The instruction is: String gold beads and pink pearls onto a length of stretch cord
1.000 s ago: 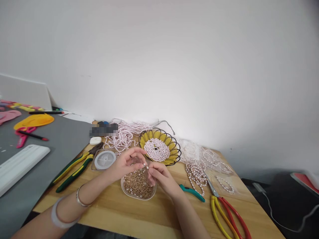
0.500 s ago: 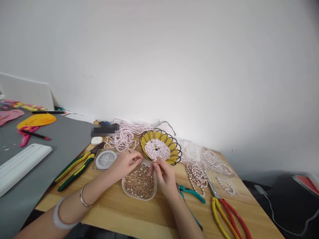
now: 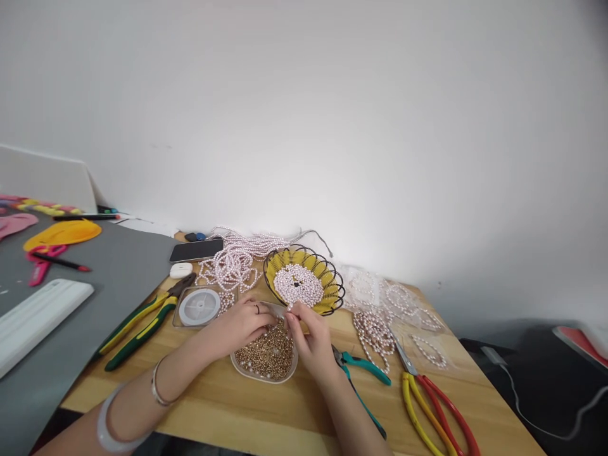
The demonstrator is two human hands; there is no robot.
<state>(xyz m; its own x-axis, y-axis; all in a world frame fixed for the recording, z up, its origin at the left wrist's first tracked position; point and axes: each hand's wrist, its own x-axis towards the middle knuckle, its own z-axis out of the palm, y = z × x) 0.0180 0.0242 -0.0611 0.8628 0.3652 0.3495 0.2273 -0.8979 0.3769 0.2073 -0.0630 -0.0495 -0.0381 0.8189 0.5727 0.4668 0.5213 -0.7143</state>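
- I saw that the left hand [image 3: 240,326] had dipped toward the small, round, gold-coloured beads [image 3: 266,354] since the earlier frame; the right hand [image 3: 310,335] had barely shifted.
- The beads lay in a clear, rounded plastic tub [image 3: 266,380] on the wooden desk [image 3: 270,415], just below the left fingers, the nearer ones.
- Left fingers curled, grip hidden; right fingertips pinched together, any hold too small to tell.

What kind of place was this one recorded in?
Probably a small craft or jewelry-making workspace, perhaps at home: a wooden table against a plain wall holds a container of gold-colored beads, a yellow basket of pale pink beads, and green-and-yellow pliers.
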